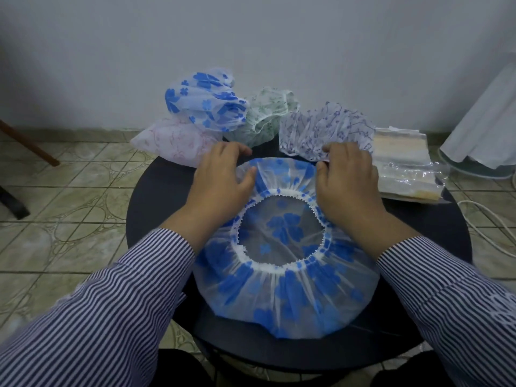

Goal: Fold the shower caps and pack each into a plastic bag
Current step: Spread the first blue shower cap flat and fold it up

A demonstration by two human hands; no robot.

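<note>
Our left hand (220, 177) and right hand (346, 180) pinch the blue-flowered shower cap's (284, 275) far edge. It lies opening-up, mid-table (156, 208).

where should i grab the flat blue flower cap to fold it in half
Take the blue flower cap at its far rim, one hand toward each side, as the left hand and right hand sit now. It lies flat, opening up, so the far edge can probably be drawn toward you over the elastic ring.

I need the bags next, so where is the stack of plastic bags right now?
The stack of plastic bags lies at the round table's far right edge, just right of the right hand and beside the purple-patterned shower cap.
</note>
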